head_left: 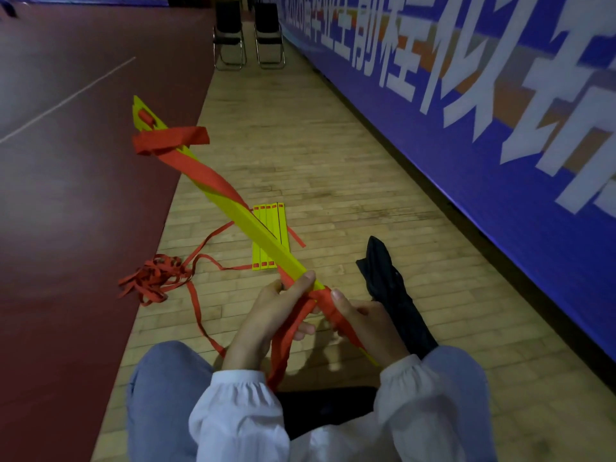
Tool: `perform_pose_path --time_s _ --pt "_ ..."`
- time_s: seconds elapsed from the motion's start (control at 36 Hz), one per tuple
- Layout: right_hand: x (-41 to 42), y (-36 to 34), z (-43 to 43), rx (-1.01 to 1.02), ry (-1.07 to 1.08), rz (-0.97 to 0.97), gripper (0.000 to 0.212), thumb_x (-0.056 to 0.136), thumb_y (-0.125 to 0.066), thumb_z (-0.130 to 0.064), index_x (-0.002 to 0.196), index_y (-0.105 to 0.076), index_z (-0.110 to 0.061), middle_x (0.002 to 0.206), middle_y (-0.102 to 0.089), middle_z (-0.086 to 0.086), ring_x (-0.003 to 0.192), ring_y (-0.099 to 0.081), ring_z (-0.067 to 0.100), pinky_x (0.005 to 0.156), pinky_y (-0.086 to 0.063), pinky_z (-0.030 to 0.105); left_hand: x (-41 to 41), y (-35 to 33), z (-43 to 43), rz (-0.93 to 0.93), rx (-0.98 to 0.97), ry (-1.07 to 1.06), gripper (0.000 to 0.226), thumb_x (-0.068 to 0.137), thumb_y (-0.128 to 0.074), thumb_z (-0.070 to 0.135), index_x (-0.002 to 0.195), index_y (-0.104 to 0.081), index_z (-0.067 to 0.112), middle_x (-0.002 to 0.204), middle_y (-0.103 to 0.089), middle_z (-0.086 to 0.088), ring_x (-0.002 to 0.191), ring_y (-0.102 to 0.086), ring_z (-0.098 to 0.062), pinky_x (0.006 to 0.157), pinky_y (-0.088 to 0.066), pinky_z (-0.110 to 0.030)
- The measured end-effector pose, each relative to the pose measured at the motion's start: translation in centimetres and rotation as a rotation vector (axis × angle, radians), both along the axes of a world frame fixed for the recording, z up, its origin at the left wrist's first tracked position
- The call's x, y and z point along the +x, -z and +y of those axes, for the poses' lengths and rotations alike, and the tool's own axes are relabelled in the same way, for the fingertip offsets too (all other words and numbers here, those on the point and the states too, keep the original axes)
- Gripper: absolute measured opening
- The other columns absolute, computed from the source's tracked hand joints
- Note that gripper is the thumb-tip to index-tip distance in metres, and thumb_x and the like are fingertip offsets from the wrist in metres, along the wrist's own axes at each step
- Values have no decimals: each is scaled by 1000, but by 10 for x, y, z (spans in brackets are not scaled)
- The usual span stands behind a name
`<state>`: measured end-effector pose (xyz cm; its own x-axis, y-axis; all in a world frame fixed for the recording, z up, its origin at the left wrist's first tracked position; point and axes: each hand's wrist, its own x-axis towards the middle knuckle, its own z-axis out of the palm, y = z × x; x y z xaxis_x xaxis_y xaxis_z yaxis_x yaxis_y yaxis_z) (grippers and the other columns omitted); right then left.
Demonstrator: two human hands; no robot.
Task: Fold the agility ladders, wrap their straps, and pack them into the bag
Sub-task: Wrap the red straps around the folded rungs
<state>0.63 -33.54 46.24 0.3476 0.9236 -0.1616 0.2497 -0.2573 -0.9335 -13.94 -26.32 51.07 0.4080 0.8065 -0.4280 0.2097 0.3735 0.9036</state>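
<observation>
A bundle of yellow ladder rungs (260,228) points up and away from me, with a red strap (203,171) spiralled round it. My left hand (276,315) grips the bundle's near end, thumb on top. My right hand (363,321) holds the red strap wound tight round that same end. A second stack of yellow rungs (266,255) lies flat on the floor behind, its red straps trailing into a tangled pile (155,278) to the left. The black bag (396,295) lies crumpled on the floor to the right of my hands.
I sit on a wooden floor (333,145) beside dark red sports flooring (66,195) on the left. A blue banner wall (466,111) runs along the right. Two black folding chairs (248,31) stand at the far end.
</observation>
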Motion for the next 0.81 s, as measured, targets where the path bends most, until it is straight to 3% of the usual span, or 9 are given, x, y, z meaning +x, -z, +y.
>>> perform_pose_path --time_s 0.06,0.14,0.28,0.42,0.56,0.64,0.72,0.81 --pt "1 -2 0 34 24 -9 55 69 -47 -79 59 -71 -30 63 -69 -4 62 -64 10 66 -46 32 -2 0 1 -1 -5 27 54 88 -57 53 107 -65 3 88 -74 -16 47 -63 -20 41 -49 -22" --pt "6 -2 -1 70 59 -8 51 75 -54 -72 58 -68 -26 59 -64 -6 61 -58 7 67 -44 34 -3 -1 1 -39 -22 58 57 90 -52 55 101 -68 1 88 -74 -18 47 -60 -19 42 -48 -22" --pt "9 0 -2 81 100 -47 56 63 -51 -78 74 -72 -28 72 -70 -6 77 -66 15 77 -51 41 -2 -3 0 -68 -47 64 56 93 -50 52 100 -68 0 89 -74 -20 49 -59 -20 43 -47 -23" --pt "7 -1 -1 84 146 -177 64 59 -50 -79 94 -70 -30 81 -69 -12 81 -64 5 72 -49 30 1 -7 -1 -89 -30 21 54 95 -50 46 98 -68 -5 89 -74 -19 45 -56 -17 42 -45 -22" --pt "0 -2 1 89 203 -327 72 57 -45 -82 102 -67 -30 90 -65 -13 85 -62 8 71 -49 28 10 -9 -4 -86 -12 -71 48 95 -55 37 94 -68 -9 57 -64 -12 33 -49 -12 35 -38 -17" --pt "-4 -2 3 92 218 -399 57 69 -63 -72 105 -68 -29 86 -57 -18 87 -61 10 76 -50 32 12 -6 -2 -87 -28 -119 40 94 -57 34 84 -67 -4 50 -57 -13 33 -45 -14 34 -35 -16" --pt "-9 -3 5 86 226 -406 59 63 -61 -72 104 -67 -30 80 -48 -27 86 -58 10 74 -49 31 10 -3 -1 -56 -5 -150 37 95 -57 29 73 -64 -1 41 -54 -9 28 -42 -12 32 -32 -14" --pt "-13 -1 8 86 237 -344 50 63 -68 -66 100 -67 -33 85 -56 -22 88 -60 9 76 -51 32 8 3 0 -41 60 -178 38 96 -58 22 63 -59 2 37 -51 -7 25 -38 -9 30 -27 -13"
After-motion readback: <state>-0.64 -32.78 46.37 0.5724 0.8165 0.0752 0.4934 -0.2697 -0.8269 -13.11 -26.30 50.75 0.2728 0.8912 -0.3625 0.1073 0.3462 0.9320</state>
